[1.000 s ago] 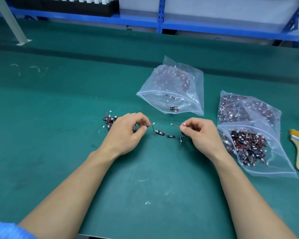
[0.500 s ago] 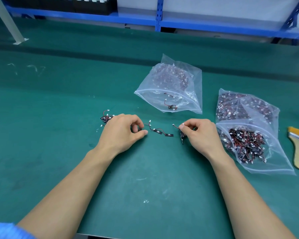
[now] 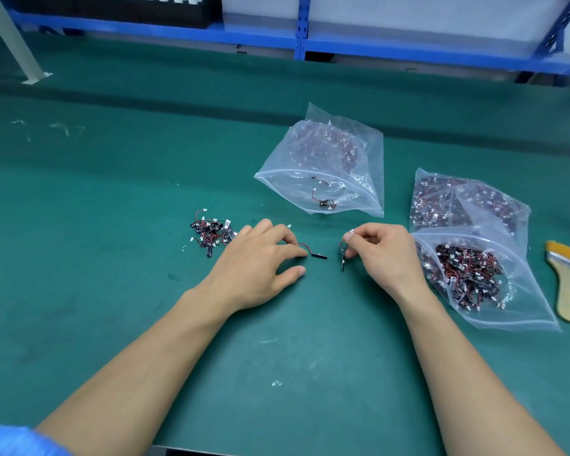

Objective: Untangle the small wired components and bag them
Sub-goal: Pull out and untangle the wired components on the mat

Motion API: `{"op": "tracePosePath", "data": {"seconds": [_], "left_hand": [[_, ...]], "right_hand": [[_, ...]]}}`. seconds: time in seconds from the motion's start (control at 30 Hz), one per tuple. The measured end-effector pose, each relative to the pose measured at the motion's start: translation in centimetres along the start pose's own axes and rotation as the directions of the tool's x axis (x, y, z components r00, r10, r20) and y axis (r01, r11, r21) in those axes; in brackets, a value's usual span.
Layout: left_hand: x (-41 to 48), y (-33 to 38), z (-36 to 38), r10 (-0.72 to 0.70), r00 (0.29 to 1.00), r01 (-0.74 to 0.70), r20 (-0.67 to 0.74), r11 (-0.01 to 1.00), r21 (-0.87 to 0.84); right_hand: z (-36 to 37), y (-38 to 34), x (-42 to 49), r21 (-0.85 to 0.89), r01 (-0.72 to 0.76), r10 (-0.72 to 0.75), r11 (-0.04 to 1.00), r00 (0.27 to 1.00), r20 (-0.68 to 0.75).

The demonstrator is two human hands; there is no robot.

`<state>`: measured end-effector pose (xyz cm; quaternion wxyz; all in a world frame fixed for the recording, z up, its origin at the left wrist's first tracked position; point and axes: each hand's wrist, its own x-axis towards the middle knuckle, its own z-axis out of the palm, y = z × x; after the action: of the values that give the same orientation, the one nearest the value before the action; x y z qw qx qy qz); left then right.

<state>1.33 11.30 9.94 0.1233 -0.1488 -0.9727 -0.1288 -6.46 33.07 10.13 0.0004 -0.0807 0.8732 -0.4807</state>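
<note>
Head camera, looking down on a green work mat (image 3: 112,291), with both bare forearms reaching in from 6 o'clock.

The left hand (image 3: 260,258) lies knuckles up near the middle of the mat. Its fingers are curved over the red wire of a small component (image 3: 314,254), and its thumb is spread apart below them. The component's black end sticks out toward 3 o'clock, flat on the mat. Whether the fingertips pinch the wire or only rest on it cannot be told.

The right hand (image 3: 380,255), at 3 o'clock from the left and apart from it, pinches a second component (image 3: 343,256) between thumb and forefinger. The part hangs down from the fingertips.

A tangled pile (image 3: 211,233) of black pieces, red wires and white plugs sits at 9 o'clock from the left hand, just beside it.

At 12 o'clock from the hands lies a clear bag (image 3: 359,159), mouth facing them, with a few components inside. At 3 o'clock from the right hand, a fuller bag (image 3: 520,291) holds many more. A yellow-bristled brush (image 3: 566,291) lies beyond it, near the edge.

A blue shelf rail (image 3: 408,49) runs along the far side.
</note>
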Motion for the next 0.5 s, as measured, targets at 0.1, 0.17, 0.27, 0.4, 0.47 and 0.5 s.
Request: {"op": "tracePosePath", "data": {"seconds": [0.1, 0.17, 0.27, 0.4, 0.47, 0.5], "left_hand": [[-0.4, -0.4, -0.3, -0.016, 1.0, 0.015, -0.016, 0.999, -0.04], [-0.5, -0.5, -0.4, -0.019, 0.999, 0.016, -0.045, 0.998, -0.066], [-0.3, 0.2, -0.3, 0.015, 0.994, -0.022, -0.104, 0.997, -0.073], [0.5, 2.0, 0.4, 0.081, 0.997, -0.081, -0.001, 0.996, -0.022], [0.7, 2.3, 0.8, 0.087, 0.994, -0.088, 0.06, 0.996, 0.013], [0.8, 2.3, 0.9, 0.087, 0.994, -0.088, 0.065, 0.996, 0.019]], "right_hand": [[0.0, -0.1, 0.0, 0.01, 0.002, -0.002, 1.0, 1.0, 0.001], [0.0, -0.1, 0.0, 0.014, -0.001, 0.001, 1.0, 1.0, -0.003], [-0.1, 0.0, 0.1, 0.014, -0.001, 0.001, 1.0, 1.0, -0.004], [0.0, 0.0, 0.1, 0.013, 0.009, -0.009, 1.0, 1.0, 0.008], [0.0, 0.0, 0.0, 0.008, 0.016, -0.016, 1.0, 1.0, 0.007], [0.0, 0.0, 0.1, 0.008, 0.017, -0.017, 1.0, 1.0, 0.004]]}}
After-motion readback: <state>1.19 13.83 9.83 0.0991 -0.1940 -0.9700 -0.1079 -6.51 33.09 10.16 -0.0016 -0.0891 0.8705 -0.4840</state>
